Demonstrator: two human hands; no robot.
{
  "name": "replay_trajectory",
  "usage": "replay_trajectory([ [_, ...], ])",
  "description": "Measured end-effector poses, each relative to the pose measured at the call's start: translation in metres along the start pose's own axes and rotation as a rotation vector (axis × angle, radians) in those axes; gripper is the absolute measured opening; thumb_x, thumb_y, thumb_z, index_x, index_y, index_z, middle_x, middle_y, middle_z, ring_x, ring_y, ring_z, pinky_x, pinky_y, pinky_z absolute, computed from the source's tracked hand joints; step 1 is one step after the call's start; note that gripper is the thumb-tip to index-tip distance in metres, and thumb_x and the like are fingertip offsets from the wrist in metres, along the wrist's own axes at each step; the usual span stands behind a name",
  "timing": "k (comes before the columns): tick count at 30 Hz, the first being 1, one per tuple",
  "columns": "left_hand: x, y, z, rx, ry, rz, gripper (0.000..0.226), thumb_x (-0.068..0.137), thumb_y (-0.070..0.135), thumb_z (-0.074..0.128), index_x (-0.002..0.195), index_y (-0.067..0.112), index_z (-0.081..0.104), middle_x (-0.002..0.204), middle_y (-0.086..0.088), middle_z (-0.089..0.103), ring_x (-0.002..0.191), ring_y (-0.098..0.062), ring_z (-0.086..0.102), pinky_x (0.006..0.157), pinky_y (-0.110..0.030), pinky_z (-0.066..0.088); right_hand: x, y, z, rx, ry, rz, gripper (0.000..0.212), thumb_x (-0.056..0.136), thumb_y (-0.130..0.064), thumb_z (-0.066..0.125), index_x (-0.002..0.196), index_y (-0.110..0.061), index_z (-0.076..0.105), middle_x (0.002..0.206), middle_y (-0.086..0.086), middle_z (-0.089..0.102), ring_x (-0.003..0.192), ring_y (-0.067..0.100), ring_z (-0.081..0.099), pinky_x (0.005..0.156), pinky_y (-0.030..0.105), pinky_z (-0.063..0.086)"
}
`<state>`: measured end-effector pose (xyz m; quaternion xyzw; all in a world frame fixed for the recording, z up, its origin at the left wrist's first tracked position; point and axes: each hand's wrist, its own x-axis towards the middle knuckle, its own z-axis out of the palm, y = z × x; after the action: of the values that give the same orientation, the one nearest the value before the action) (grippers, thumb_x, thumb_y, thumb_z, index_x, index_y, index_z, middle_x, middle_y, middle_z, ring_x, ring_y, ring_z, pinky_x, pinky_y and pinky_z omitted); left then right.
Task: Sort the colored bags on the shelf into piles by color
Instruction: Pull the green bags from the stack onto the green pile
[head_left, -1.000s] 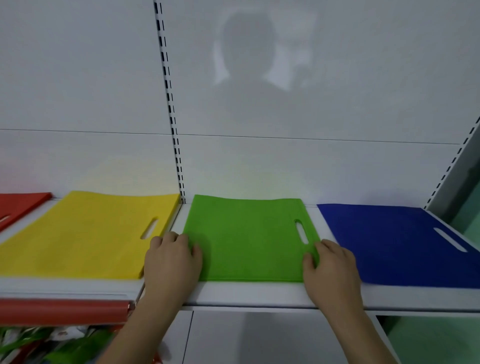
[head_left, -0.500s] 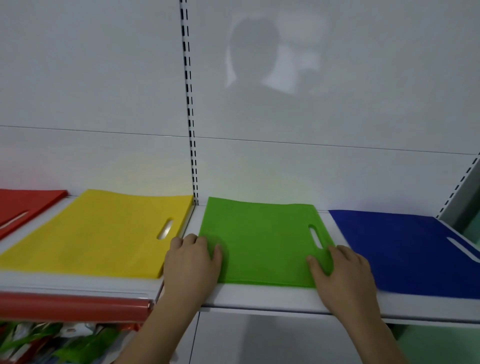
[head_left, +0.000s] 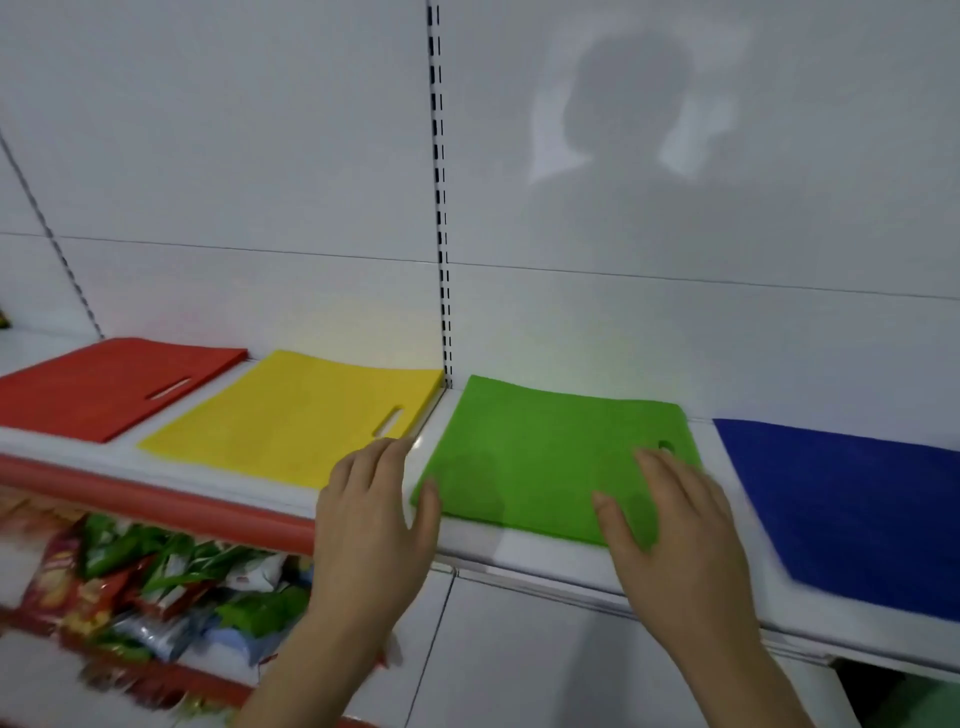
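Shelf (head_left: 483, 564), one row of flat piles: red pile (head_left: 104, 384), yellow pile (head_left: 291, 415), green pile (head_left: 545, 457), blue pile (head_left: 852, 499), each apart from its neighbour.

Change over the last second: both hands have loosened off the green pile. Half a second ago they bracketed its front corners, squaring it up; now the left hand (head_left: 371, 525) sits off the pile's left front corner, fingers straight, thumb just at the green edge, holding nothing. The right hand (head_left: 675, 525) lies flat on the pile's right front part, fingers spread, gripping nothing. The view has also swung, bringing the red pile fully into sight.

Reading: green looks tidied and the four colours stand separate; the sort appears close to done, or done.

Hard to see: the blue pile is cut off at the right edge; the right hand covers most of the green handle slot; hands are motion-blurred. How many bags each pile holds cannot be told. Packets (head_left: 130, 587) on the lower shelf are smeared.
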<state>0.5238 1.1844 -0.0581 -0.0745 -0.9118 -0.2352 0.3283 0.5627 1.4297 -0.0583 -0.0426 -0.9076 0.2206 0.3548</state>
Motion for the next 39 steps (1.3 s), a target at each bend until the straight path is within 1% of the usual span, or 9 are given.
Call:
replay_trajectory([
  [4, -0.022, -0.013, -0.029, 0.122, -0.058, -0.043, 0.054, 0.093, 0.045, 0.040, 0.129, 0.010, 0.057, 0.127, -0.004, 0.059, 0.119, -0.024, 0.050, 0.099, -0.040, 0.043, -0.009, -0.020, 0.014, 0.070, -0.069, -0.078, 0.061, 0.092, -0.054, 0.043, 0.130, -0.008, 0.058, 0.132, 0.008, 0.057, 0.123, 0.025, 0.046, 0.103, 0.038, 0.038],
  [7, -0.031, -0.028, -0.056, 0.169, -0.041, -0.093, 0.049, 0.095, 0.045, 0.050, 0.130, 0.011, 0.057, 0.129, -0.004, 0.060, 0.120, -0.022, 0.051, 0.100, -0.037, 0.043, -0.013, -0.048, 0.024, 0.121, -0.129, -0.136, 0.064, 0.092, -0.058, 0.041, 0.133, -0.011, 0.056, 0.137, 0.006, 0.053, 0.127, 0.025, 0.045, 0.106, 0.041, 0.038],
  [9, -0.037, -0.039, -0.074, 0.179, -0.054, -0.133, 0.052, 0.094, 0.045, 0.054, 0.134, 0.013, 0.054, 0.132, -0.001, 0.058, 0.123, -0.020, 0.049, 0.102, -0.035, 0.041, -0.017, -0.070, 0.030, 0.104, -0.180, -0.184, 0.071, 0.091, -0.066, 0.036, 0.136, -0.014, 0.053, 0.144, 0.005, 0.047, 0.134, 0.026, 0.039, 0.109, 0.043, 0.035],
  [12, -0.048, -0.060, -0.099, 0.189, -0.047, -0.196, 0.057, 0.093, 0.050, 0.050, 0.139, 0.018, 0.050, 0.137, 0.003, 0.054, 0.128, -0.017, 0.045, 0.106, -0.033, 0.035, -0.026, -0.104, 0.042, 0.096, -0.280, -0.239, 0.079, 0.089, -0.074, 0.027, 0.143, -0.020, 0.045, 0.152, 0.001, 0.036, 0.141, 0.023, 0.029, 0.114, 0.043, 0.030],
  [15, -0.056, -0.085, -0.122, 0.220, -0.015, -0.252, 0.057, 0.093, 0.049, 0.051, 0.142, 0.019, 0.047, 0.140, 0.003, 0.052, 0.131, -0.017, 0.042, 0.108, -0.032, 0.030, -0.035, -0.140, 0.051, 0.126, -0.289, -0.292, 0.075, 0.090, -0.071, 0.028, 0.141, -0.020, 0.047, 0.148, 0.002, 0.042, 0.137, 0.024, 0.034, 0.110, 0.044, 0.036],
  [25, -0.076, -0.208, -0.222, 0.298, 0.065, -0.348, 0.057, 0.092, 0.051, 0.051, 0.141, 0.020, 0.048, 0.137, 0.003, 0.052, 0.129, -0.018, 0.044, 0.107, -0.036, 0.037, -0.065, -0.302, 0.097, 0.208, -0.310, -0.411, 0.064, 0.094, -0.062, 0.038, 0.140, -0.019, 0.049, 0.138, -0.002, 0.049, 0.126, 0.017, 0.040, 0.099, 0.035, 0.043],
  [31, -0.087, -0.295, -0.273, 0.378, 0.080, -0.382, 0.054, 0.092, 0.049, 0.055, 0.136, 0.017, 0.054, 0.130, 0.002, 0.058, 0.122, -0.019, 0.050, 0.102, -0.035, 0.042, -0.093, -0.397, 0.131, 0.237, -0.378, -0.431, 0.068, 0.089, -0.061, 0.038, 0.141, -0.018, 0.048, 0.141, -0.002, 0.048, 0.130, 0.016, 0.042, 0.103, 0.030, 0.037],
  [34, -0.090, -0.335, -0.290, 0.434, 0.085, -0.412, 0.056, 0.091, 0.050, 0.056, 0.134, 0.016, 0.055, 0.128, 0.001, 0.059, 0.121, -0.021, 0.052, 0.100, -0.037, 0.045, -0.100, -0.438, 0.152, 0.219, -0.418, -0.452, 0.068, 0.091, -0.061, 0.038, 0.145, -0.020, 0.042, 0.145, -0.005, 0.043, 0.134, 0.014, 0.037, 0.106, 0.027, 0.031],
  [39, -0.085, -0.400, -0.310, 0.457, 0.127, -0.461, 0.056, 0.088, 0.051, 0.058, 0.133, 0.017, 0.054, 0.126, 0.002, 0.060, 0.119, -0.020, 0.053, 0.096, -0.038, 0.047, -0.101, -0.500, 0.192, 0.257, -0.477, -0.493, 0.075, 0.088, -0.066, 0.030, 0.147, -0.020, 0.037, 0.149, -0.005, 0.039, 0.137, 0.013, 0.034, 0.109, 0.031, 0.033],
])
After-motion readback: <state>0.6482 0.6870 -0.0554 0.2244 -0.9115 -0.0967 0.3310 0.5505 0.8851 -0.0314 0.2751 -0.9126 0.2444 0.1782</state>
